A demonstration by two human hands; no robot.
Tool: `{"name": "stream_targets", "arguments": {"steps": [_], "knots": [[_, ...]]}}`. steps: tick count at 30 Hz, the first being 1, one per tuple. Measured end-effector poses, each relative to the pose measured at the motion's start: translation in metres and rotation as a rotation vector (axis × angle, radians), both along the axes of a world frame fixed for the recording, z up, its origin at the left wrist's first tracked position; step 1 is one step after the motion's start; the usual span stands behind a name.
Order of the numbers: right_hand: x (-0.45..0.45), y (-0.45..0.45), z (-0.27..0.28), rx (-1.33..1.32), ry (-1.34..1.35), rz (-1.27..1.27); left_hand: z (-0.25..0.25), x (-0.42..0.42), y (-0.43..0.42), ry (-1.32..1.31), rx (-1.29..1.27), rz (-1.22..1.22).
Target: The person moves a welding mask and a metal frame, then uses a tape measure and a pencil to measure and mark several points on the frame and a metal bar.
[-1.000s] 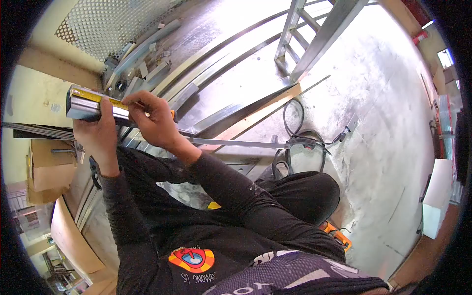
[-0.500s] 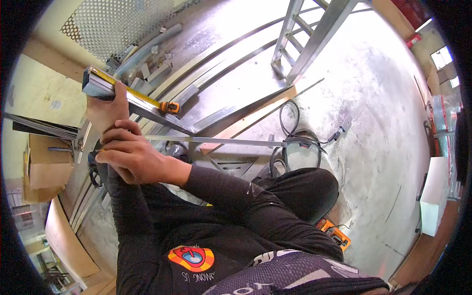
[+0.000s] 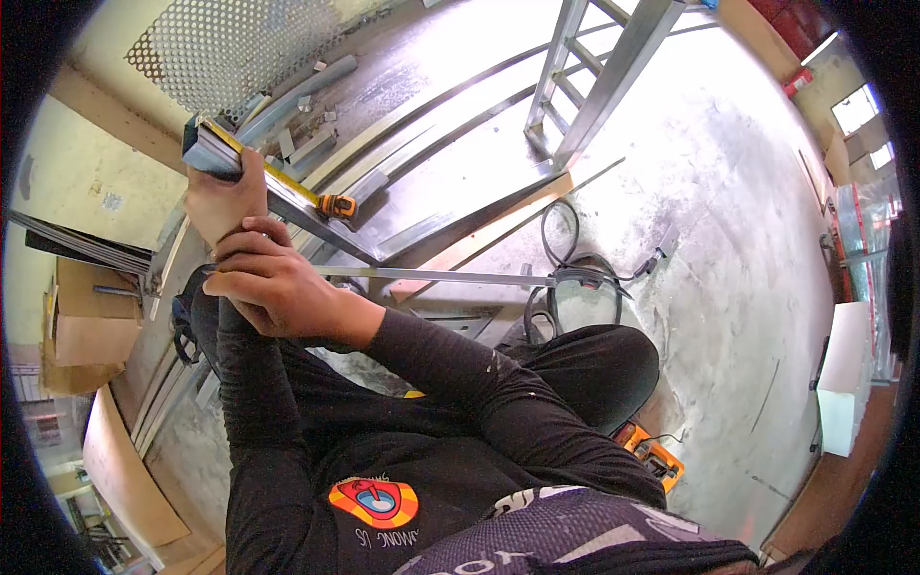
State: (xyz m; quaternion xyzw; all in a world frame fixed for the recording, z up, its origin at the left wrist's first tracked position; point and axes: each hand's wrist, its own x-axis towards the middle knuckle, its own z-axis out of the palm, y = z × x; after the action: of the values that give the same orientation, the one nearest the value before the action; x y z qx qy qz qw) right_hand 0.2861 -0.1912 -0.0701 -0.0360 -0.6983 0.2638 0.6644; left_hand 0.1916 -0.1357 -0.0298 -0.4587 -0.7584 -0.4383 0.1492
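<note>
My left hand (image 3: 225,199) is closed round the end of a hollow metal profile (image 3: 213,153), its thumb on top beside the yellow tape blade. An orange and black tape measure (image 3: 337,206) rests further down the profile, with its blade drawn out along the top to the end. My right hand (image 3: 287,290) crosses over and is wrapped round my left wrist at the sleeve cuff. Just past my right fingers, a thin metal strip (image 3: 431,276) runs to the right. Part of the profile below my left hand is hidden.
An aluminium ladder (image 3: 613,86) stands at the back. A wooden strip (image 3: 479,235), metal bars and a coiled black cable (image 3: 575,273) lie on the floor. Cardboard boxes (image 3: 91,316) are at left, an orange tool (image 3: 650,455) by my right knee, a perforated sheet (image 3: 211,53) at upper left.
My left hand and the end of the profile have shifted slightly up and to the right. My right hand has moved along with them, still round the left wrist.
</note>
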Motion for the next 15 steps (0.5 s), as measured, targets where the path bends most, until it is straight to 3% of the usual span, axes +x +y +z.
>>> {"name": "stream_targets", "arguments": {"steps": [15], "knots": [[-0.0002,0.0009,-0.0012,-0.004,-0.004,-0.002,0.0031,0.0027,-0.0007,0.03,0.0,0.016]]}}
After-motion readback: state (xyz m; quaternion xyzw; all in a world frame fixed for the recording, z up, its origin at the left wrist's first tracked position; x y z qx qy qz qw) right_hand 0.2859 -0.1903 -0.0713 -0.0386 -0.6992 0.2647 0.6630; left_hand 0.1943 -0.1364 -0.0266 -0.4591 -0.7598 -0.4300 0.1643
